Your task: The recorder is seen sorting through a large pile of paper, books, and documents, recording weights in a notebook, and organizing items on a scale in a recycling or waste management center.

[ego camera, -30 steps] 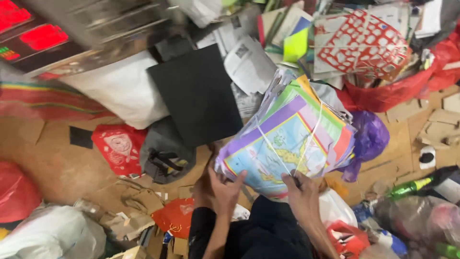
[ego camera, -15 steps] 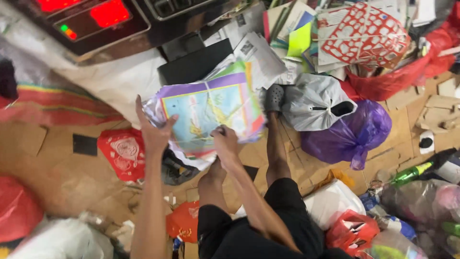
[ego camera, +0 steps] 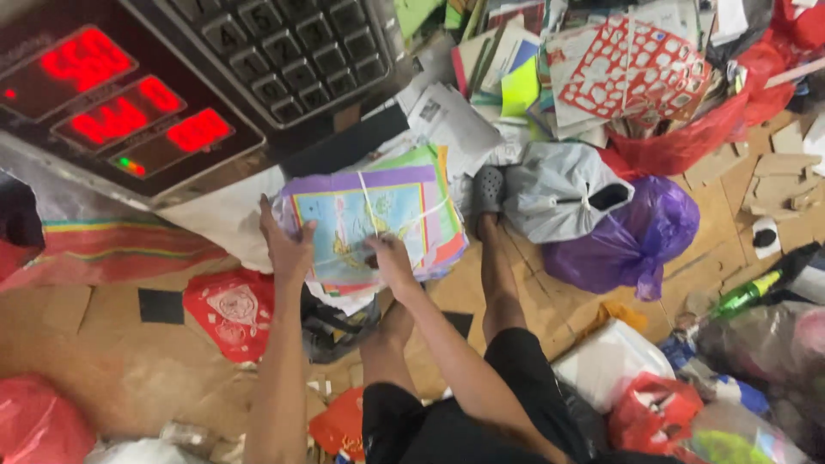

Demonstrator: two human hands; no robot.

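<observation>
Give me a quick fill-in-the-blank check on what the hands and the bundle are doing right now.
1. The left hand grips the ____ edge of the paper bundle.
2. The right hand rests on the bundle, which is tied with white ____.
3. The scale display above the bundle shows ____ digits.
4. Beside the grey bag lies a ____ bag.

Missing words: left; string; red; purple

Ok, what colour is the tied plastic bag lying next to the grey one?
Purple bag, right of the grey bag; clearest in the head view.
</observation>
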